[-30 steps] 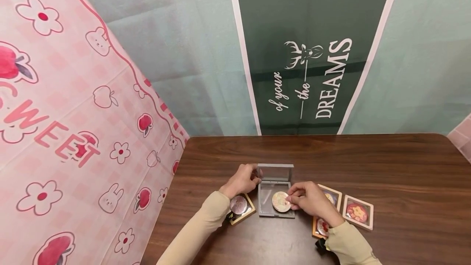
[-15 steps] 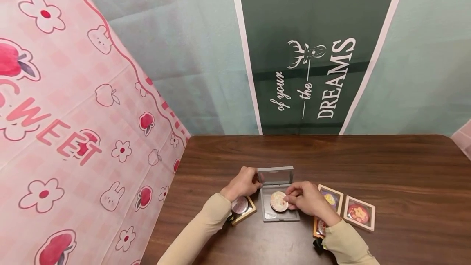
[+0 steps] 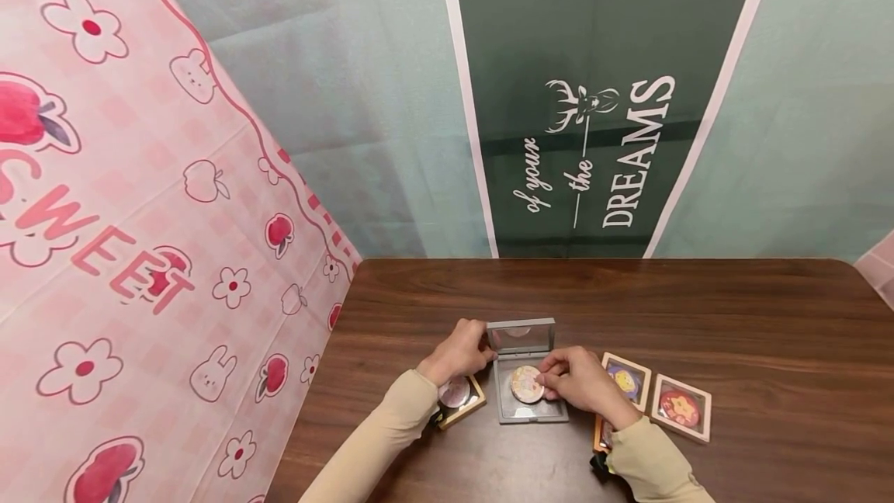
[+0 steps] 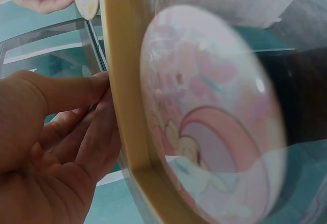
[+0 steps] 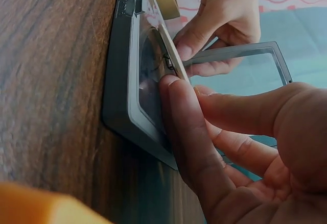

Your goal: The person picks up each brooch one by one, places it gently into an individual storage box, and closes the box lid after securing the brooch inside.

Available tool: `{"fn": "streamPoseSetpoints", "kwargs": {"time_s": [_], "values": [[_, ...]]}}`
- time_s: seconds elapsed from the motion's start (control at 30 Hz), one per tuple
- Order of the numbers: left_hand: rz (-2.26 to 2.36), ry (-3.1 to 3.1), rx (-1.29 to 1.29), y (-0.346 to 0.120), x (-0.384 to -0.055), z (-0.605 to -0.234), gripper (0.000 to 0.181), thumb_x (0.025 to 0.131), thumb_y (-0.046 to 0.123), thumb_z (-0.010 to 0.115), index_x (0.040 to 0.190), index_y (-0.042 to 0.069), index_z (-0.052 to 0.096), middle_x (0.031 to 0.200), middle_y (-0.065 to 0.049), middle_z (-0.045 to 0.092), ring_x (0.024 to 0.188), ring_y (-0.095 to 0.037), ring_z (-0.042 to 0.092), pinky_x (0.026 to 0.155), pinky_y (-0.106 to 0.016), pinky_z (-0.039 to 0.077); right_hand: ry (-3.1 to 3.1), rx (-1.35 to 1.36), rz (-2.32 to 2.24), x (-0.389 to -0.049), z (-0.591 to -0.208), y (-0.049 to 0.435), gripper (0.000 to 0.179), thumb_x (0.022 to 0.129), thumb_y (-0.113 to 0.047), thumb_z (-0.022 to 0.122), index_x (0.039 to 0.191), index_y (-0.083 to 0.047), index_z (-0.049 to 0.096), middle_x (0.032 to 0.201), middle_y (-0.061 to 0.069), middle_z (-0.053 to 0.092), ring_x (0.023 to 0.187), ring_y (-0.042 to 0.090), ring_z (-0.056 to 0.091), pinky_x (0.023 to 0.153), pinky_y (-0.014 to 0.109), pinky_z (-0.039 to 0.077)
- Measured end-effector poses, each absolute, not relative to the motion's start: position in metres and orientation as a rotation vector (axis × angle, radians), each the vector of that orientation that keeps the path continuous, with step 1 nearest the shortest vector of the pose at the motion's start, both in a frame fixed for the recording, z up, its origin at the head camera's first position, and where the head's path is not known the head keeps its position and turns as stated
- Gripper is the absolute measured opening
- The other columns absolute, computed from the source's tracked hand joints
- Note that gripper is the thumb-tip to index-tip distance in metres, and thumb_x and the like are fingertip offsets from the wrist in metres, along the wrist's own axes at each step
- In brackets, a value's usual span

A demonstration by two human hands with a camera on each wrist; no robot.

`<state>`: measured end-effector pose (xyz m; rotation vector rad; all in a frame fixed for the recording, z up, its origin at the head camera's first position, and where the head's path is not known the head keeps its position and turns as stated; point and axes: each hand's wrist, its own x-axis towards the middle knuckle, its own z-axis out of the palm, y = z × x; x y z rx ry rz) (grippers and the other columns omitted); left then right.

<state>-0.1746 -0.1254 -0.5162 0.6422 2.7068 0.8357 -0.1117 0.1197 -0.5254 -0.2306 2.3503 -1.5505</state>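
Note:
A grey clear-windowed display case (image 3: 504,414) lies on the table with its hinged lid (image 3: 520,324) raised. My left hand (image 3: 459,349) holds the lid's left side near the hinge, thumb on one face and fingers on the other. Between the thumb and fingers of my right hand (image 3: 583,383) is a round, pale printed badge (image 3: 525,384), pinched by its right edge. In the right wrist view the badge (image 5: 166,45) appears edge-on and tilted, just over the case's base (image 5: 120,81). Its far edge is hard to make out there.
Beside my left wrist lies a yellow-framed case (image 3: 461,412) with a pink badge inside. Right of my right hand are a cream-framed case (image 3: 646,390), a pale-framed case with a red badge (image 3: 679,407), and a partly covered orange-framed case (image 3: 598,433).
The grey case has shifted slightly right and nearer to me, and its lid stands a little lower in view. My right hand has brought the badge slightly left over the base.

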Motion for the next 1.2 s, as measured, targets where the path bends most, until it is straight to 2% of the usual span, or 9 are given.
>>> {"fn": "streamPoseSetpoints", "kwargs": {"time_s": [0.33, 0.67, 0.87, 1.0, 1.2], "values": [[0.877, 2.677, 0.656, -0.127, -0.174, -0.517, 0.009, 0.090, 0.003, 0.081, 0.095, 0.008, 0.076, 0.083, -0.001, 0.074, 0.070, 0.000, 0.057, 0.063, -0.016, 0.049, 2.397, -0.229, -1.504, -0.111, -0.521, 0.121, 0.005, 0.093, 0.000, 0.078, 0.091, 0.001, 0.073, 0.074, 0.005, 0.074, 0.063, 0.018, 0.072, 0.057, 0.022, 0.055], [0.904, 2.656, 0.657, -0.131, -0.175, -0.515, 0.009, 0.091, 0.002, 0.080, 0.098, 0.007, 0.075, 0.086, -0.002, 0.075, 0.074, -0.001, 0.061, 0.066, -0.016, 0.052, 2.401, -0.244, -1.510, -0.110, -0.520, 0.125, 0.004, 0.095, 0.002, 0.074, 0.095, 0.006, 0.073, 0.079, 0.006, 0.075, 0.065, 0.018, 0.072, 0.059, 0.022, 0.056], [0.933, 2.636, 0.677, -0.134, -0.175, -0.510, 0.009, 0.092, 0.003, 0.080, 0.099, 0.007, 0.076, 0.090, -0.003, 0.077, 0.078, -0.001, 0.063, 0.067, -0.016, 0.052, 2.505, -0.271, -1.403, -0.105, -0.514, 0.128, 0.004, 0.093, 0.000, 0.075, 0.096, 0.001, 0.074, 0.079, 0.001, 0.071, 0.065, 0.009, 0.065, 0.058, 0.021, 0.050], [0.971, 2.616, 0.685, -0.136, -0.175, -0.505, 0.007, 0.094, 0.001, 0.078, 0.096, 0.005, 0.072, 0.090, -0.005, 0.076, 0.076, -0.002, 0.064, 0.062, -0.015, 0.051, 2.646, -0.329, -1.297, -0.095, -0.511, 0.128, 0.015, 0.087, -0.003, 0.082, 0.100, 0.000, 0.074, 0.083, -0.002, 0.068, 0.069, 0.004, 0.060, 0.063, 0.023, 0.051], [1.065, 2.574, 0.695, -0.140, -0.173, -0.497, 0.008, 0.095, 0.002, 0.078, 0.099, 0.003, 0.071, 0.091, -0.008, 0.080, 0.081, -0.007, 0.074, 0.064, -0.017, 0.056, 2.748, -0.314, -1.228, -0.077, -0.511, 0.123, 0.043, 0.075, -0.002, 0.094, 0.111, 0.004, 0.072, 0.095, 0.005, 0.067, 0.081, 0.013, 0.062, 0.069, 0.026, 0.054]]}}
